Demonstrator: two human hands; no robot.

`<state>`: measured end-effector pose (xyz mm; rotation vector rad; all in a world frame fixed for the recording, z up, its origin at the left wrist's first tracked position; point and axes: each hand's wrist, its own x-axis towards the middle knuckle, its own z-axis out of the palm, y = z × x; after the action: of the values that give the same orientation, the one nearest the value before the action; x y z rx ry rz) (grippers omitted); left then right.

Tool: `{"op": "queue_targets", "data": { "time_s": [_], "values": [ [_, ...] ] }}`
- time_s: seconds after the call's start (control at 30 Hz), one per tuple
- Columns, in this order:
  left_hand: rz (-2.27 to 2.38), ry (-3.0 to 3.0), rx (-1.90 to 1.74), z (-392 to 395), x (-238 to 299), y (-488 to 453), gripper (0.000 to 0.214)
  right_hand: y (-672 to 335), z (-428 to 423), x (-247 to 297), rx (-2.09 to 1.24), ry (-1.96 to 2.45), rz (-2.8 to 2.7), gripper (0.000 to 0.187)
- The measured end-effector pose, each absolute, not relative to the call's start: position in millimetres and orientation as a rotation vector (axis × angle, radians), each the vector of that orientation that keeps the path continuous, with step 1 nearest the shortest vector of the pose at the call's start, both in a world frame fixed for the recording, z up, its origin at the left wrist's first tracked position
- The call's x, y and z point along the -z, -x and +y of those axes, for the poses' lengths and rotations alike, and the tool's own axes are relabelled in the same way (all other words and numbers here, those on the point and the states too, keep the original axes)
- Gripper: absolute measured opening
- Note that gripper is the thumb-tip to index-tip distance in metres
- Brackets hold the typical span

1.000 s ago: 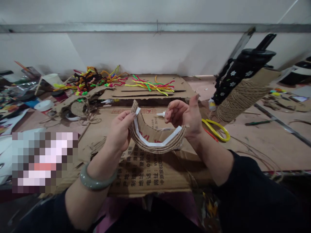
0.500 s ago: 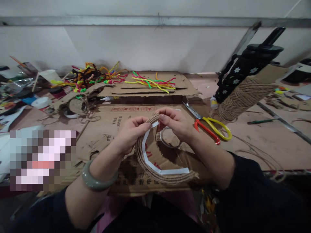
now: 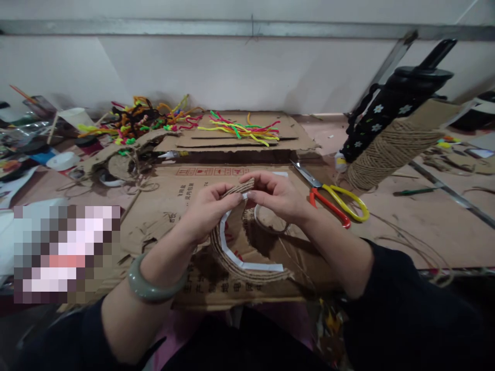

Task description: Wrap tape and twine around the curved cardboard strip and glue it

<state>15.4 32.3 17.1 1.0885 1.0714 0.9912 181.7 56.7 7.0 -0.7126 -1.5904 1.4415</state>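
Observation:
A curved cardboard piece (image 3: pixel 238 216) has rows of brown twine (image 3: pixel 228 265) along its outer edge and a white tape strip (image 3: pixel 229 252) inside them. My left hand (image 3: pixel 207 208) grips its upper left part, thumb on the tape side. At the upper end, my right hand (image 3: pixel 276 196) pinches the twine-covered tip between thumb and fingers. The lower end of the curve hangs free, with frayed twine ends. Beneath it lies a flat printed cardboard sheet (image 3: pixel 162 206). A roll of tape (image 3: pixel 270 219) rests just below my right hand, partly hidden by it.
Scissors (image 3: pixel 328 193) with red and yellow handles lie to the right. Behind them leans a large twine spool (image 3: pixel 394 149) beside a black flowered object (image 3: pixel 390 103). Colourful pipe cleaners (image 3: pixel 240 129) lie on cardboard at the back. Paint jars (image 3: pixel 64 161) stand at the left.
The curved piece has tilted and its lower end has shifted left and slightly up. My right-hand fingers now lie behind the tip, with the thumb lower on the tape side.

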Motion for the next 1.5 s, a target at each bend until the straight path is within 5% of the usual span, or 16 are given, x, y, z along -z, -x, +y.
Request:
{"op": "queue_targets", "data": {
  "time_s": [0.5,0.67,0.83,1.5],
  "values": [
    [0.905,-1.045,-0.873,33,-12,-7,0.029,-186,55,-10,-1.519,0.59,-1.523,0.038],
    [1.052,-1.368,-1.279,35,-7,-12,0.029,-185,56,-10,-1.413,0.572,-1.519,0.035],
    [1.099,-1.775,-1.602,27,-5,-9,0.007,-186,56,-11,-1.429,0.572,-1.523,0.036],
    [0.991,-2.279,-1.446,13,-16,-13,0.013,-183,51,-8,-1.504,0.582,-1.522,0.032]
  ]
}}
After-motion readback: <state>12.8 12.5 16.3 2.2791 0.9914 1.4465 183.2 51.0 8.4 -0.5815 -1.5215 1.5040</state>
